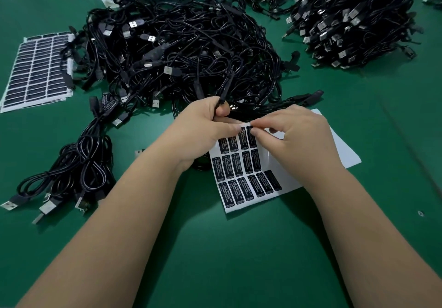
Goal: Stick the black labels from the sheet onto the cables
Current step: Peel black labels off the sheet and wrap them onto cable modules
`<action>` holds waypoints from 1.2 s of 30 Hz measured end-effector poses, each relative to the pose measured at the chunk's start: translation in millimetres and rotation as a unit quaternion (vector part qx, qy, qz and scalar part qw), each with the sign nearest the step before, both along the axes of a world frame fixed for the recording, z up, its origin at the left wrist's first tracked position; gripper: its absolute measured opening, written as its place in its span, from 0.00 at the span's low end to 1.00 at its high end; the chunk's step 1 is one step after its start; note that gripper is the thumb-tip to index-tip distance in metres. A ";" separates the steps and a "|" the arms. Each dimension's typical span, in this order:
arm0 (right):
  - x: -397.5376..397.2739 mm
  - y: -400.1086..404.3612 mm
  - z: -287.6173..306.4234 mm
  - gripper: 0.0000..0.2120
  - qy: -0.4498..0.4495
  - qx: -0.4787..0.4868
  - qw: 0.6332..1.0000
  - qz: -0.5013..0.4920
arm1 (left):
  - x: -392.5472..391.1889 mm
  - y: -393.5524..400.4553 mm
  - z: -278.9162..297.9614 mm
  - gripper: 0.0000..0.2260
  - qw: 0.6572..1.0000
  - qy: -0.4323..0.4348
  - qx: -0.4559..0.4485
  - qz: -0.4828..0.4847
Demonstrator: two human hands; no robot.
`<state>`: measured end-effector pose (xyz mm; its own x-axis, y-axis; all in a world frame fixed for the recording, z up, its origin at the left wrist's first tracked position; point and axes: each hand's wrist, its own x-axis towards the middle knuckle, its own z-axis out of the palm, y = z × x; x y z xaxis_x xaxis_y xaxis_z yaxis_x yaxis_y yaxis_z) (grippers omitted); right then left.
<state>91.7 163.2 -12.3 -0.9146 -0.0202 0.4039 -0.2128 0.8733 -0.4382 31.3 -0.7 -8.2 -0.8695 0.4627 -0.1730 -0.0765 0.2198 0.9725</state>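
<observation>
Left hand (203, 126) gripping cable (226, 87), right hand (294, 133) pinching label (251, 133) on sheet (334, 150)

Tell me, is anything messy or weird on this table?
The big cable pile is one loose tangle, unlike the neater heap at the far right. The label sheet lies askew and curls up where the hands peel a label.

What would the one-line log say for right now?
left hand: holds cable | right hand: pinches black label on sheet | label not yet on cable
</observation>
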 end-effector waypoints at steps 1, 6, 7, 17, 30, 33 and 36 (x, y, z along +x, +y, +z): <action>0.4 -0.1 0.4 0.06 0.003 0.006 1.000 -0.002 | 0.3 0.2 0.1 0.18 1.000 -0.004 0.001 0.000; 1.2 -4.5 0.5 0.03 -0.018 -0.012 0.999 -0.037 | -0.9 -0.4 -0.7 0.19 1.000 -0.029 0.012 -0.003; 1.6 -5.3 0.3 0.03 -0.032 -0.047 0.997 -0.045 | -0.8 -0.3 -0.7 0.19 1.000 -0.026 0.005 -0.002; -7.1 4.7 5.8 0.11 -0.187 -0.700 0.680 -0.112 | 4.8 9.2 -2.5 0.08 0.982 0.096 -0.156 0.049; -7.3 8.7 1.5 0.02 -0.220 -0.708 0.667 -0.077 | 13.0 10.3 6.3 0.20 0.995 0.025 0.041 0.084; -6.1 8.0 2.6 0.03 -0.229 -0.692 0.682 -0.068 | 12.9 11.1 7.9 0.20 0.992 0.002 0.087 0.087; -6.7 8.6 2.3 0.07 -0.237 -0.683 0.688 -0.059 | 11.4 11.2 9.1 0.12 0.990 -0.039 0.108 0.084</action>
